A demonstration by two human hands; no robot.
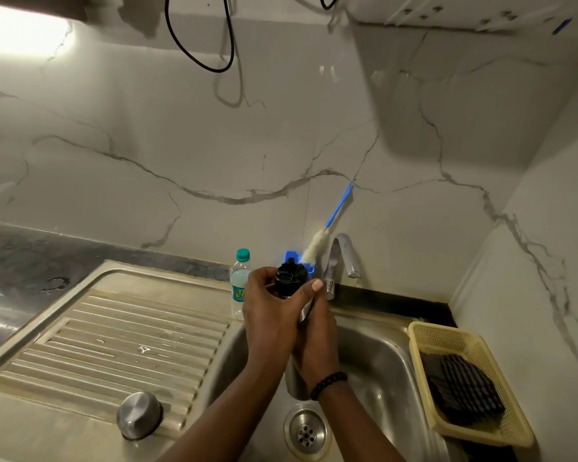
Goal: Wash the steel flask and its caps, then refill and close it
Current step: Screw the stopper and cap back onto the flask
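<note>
Both hands held the steel flask over the sink, at the middle of the frame.

The left hand had its fingers curled around the black inner cap at the flask's top, while the right hand wrapped the flask body, thumb raised beside the cap. Below them lay the sink basin and its drain. The steel outer cap sat on the drainboard at lower left. A plastic water bottle, a blue-handled bottle brush and the tap stood just behind. A yellow basket rested at lower right.
</note>
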